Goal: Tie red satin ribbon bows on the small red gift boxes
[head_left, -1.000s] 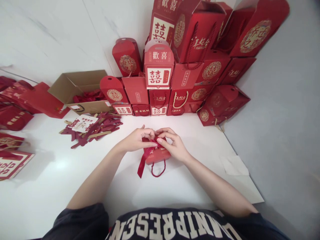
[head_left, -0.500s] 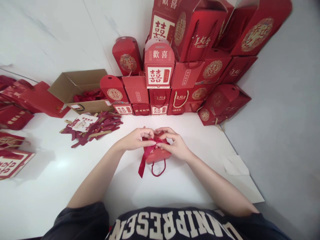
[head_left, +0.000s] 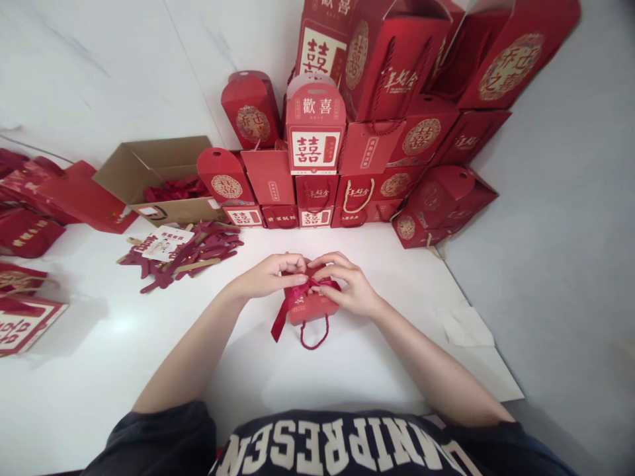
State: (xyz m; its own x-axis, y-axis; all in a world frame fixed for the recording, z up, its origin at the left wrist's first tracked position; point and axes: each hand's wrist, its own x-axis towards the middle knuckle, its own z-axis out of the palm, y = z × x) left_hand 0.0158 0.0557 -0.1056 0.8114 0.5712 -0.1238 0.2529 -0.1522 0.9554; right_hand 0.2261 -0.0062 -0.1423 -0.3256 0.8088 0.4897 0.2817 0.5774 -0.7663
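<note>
A small red gift box rests on the white table in front of me, its twisted cord handle lying toward me. A red ribbon is looped into a bow on top, one tail hanging off the left side. My left hand pinches the ribbon's left part between thumb and fingers. From the right, my right hand pinches the ribbon close to the bow's middle. The knot is partly hidden by my fingertips.
Stacked red gift boxes stand along the back wall. Back left are an open cardboard box with red ribbons inside and a pile of dark red pieces under a white card. More red boxes sit far left; white paper lies right.
My right fingers have shifted slightly right, and a ribbon loop now shows beneath them. The hanging ribbon tail has moved a little up and left.
</note>
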